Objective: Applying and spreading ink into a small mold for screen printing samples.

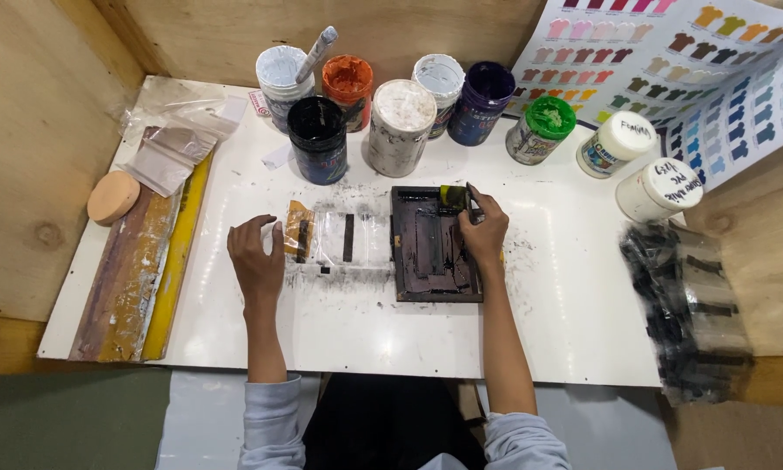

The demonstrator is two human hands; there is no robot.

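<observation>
My left hand [256, 257] rests with curled fingers on the left edge of a clear plastic sheet [339, 239] that lies on the white table [565, 296]. The sheet carries a short black printed bar and an orange-brown smear. My right hand [484, 228] grips a small yellow-green squeegee [454, 197] at the top right corner of a small dark printing frame [435, 252], which lies just right of the sheet.
Several open and capped ink jars [400, 113] stand along the back, one with a stirring stick. A shirt colour chart [687, 61] leans at the back right. Printed clear sheets [687, 305] are stacked at right. Long squeegees [147, 270] and a round pad lie at left.
</observation>
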